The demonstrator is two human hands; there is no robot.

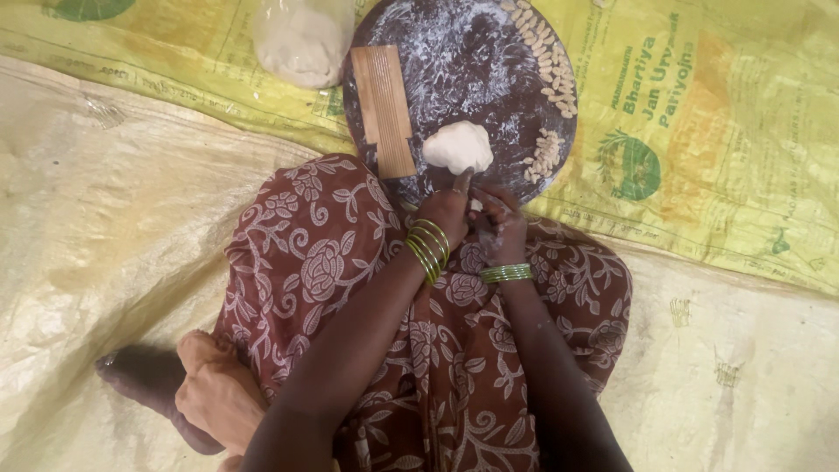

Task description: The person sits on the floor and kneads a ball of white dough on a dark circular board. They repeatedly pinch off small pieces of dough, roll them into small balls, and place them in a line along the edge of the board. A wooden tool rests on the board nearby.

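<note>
My left hand [447, 210] and right hand [500, 225] pinch a bit beside the dough lump [458, 146], which looks soft, sticky, best taken gently underneath.

Matt, soft dough lump [458, 146] on a flour-dusted dark round board [463, 61]; ridged wooden comb [383, 109]; glossy woven plastic sheet [699, 131].

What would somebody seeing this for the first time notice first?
Probably the round dark board dusted with flour at top centre, with a white dough lump near its lower edge and a ridged wooden comb on its left side. Just below, the left hand and right hand meet over a patterned maroon lap, green bangles on both wrists.
</note>
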